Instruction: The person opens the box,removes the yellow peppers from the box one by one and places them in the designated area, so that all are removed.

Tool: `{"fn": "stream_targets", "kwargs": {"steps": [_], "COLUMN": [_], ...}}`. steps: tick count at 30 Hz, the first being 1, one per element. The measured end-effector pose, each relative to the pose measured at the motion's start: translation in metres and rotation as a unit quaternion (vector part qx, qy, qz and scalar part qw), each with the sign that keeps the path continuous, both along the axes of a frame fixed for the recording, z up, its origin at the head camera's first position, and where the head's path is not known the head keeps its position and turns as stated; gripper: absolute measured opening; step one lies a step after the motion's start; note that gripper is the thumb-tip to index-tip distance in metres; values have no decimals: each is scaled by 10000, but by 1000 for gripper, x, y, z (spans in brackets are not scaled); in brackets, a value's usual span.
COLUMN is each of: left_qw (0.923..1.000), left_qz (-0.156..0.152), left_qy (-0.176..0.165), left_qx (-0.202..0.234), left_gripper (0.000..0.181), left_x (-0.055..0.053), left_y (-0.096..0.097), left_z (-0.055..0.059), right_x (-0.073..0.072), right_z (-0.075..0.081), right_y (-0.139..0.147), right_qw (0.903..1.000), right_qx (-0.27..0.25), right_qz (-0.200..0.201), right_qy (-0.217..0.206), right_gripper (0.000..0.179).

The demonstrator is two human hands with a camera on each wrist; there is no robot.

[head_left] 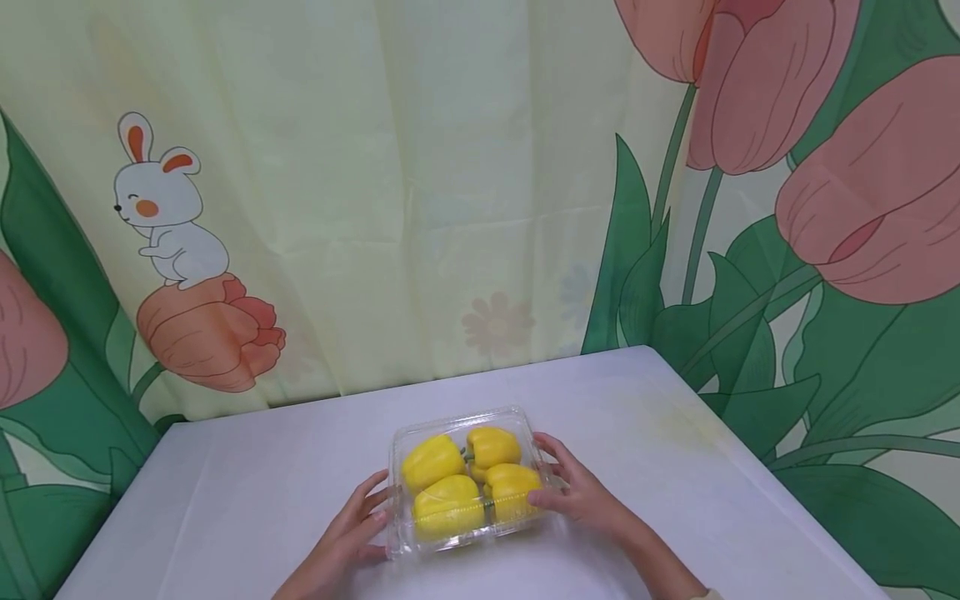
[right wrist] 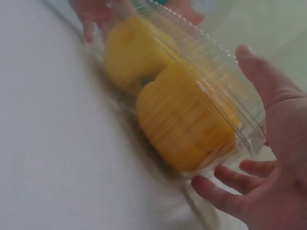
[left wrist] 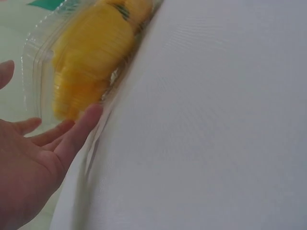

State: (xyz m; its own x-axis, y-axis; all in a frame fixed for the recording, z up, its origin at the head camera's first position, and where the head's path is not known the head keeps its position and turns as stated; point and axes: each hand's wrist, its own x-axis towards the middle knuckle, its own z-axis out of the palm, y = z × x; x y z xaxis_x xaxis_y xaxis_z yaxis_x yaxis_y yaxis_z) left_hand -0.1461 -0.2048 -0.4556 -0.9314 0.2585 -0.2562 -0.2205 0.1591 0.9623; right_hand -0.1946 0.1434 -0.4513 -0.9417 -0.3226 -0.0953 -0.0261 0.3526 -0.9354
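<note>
a clear plastic container (head_left: 402, 527) sits in the near middle of a white-covered table (head_left: 255, 500), between the 2 hands. it holds 4 yellow bell peppers (head_left: 448, 504) in 2 rows of 2.

the left hand (head_left: 351, 533) is at the container's left side, its fingers fairly straight and spread rather than wrapped round it. the right hand (head_left: 581, 492) is at the right side in a like open shape; from the head its thumb overlaps the near right corner, but i cannot tell whether it presses.

only the head view gives all 4 peppers from above, along with the curtain (head_left: 337, 208) and its printed rabbit (head_left: 178, 217) and tulips (head_left: 888, 183). the left wrist view adds the low side: a fingertip (left wrist: 91, 117) at the bottom edge, the thumb standing apart from the wall. the right wrist view shows the ribbed lid edge (right wrist: 199, 31), the right fingers (right wrist: 218, 196) low by the base, the thumb spread well away from them, and part of the left hand at the far end. whether the base is fully on the cloth is unclear.

the container's slightly longer axis runs left to right, skewed so the right end lies farther from the person. in the far row, the stems point inward, toward each other.
</note>
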Motion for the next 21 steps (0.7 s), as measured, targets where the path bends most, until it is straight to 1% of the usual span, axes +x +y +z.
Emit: {"fn": "stream_targets", "kwargs": {"steps": [5, 8, 11, 13, 15, 18, 20, 21], "left_qw": [9969, 9946, 9941, 9942, 9942, 9962, 9959, 9956], "left_qz": [-491, -614, -639, -674, -770, -803, -858, -885], "left_qy": [-83, -149, -209, -203, -106, 100, 278, 298], "left_qx": [609, 818, 851, 815, 740, 329, 60, -1], "left_gripper": [64, 62, 62, 63, 66, 73, 79, 82], "left_x": [-1, -1, -2, -2, -1, 1, 2, 2], "left_y": [-7, -9, -9, -9, -9, -10, -10, -10], "left_z": [-1, -1, 0, 0, -1, -1, 0, 0], "right_x": [1, 1, 0, 0, 0, 1, 1, 1], "right_z": [-1, 0, 1, 2, 2, 2, 2, 2], "right_y": [-2, -3, -4, -3, -3, -3, -3, -3], "right_qw": [9999, 9999, 9999, 9999, 9999, 9999, 9999, 9999], "right_qx": [96, 101, 70, 54, 38, 34, 45, 56], "right_qz": [-71, -120, -143, -122, -100, -84, -103, -123], "right_qy": [-28, -17, 8, 31, 44, 51, 56, 57], "right_gripper": [85, 85, 85, 85, 84, 84, 84, 84]}}
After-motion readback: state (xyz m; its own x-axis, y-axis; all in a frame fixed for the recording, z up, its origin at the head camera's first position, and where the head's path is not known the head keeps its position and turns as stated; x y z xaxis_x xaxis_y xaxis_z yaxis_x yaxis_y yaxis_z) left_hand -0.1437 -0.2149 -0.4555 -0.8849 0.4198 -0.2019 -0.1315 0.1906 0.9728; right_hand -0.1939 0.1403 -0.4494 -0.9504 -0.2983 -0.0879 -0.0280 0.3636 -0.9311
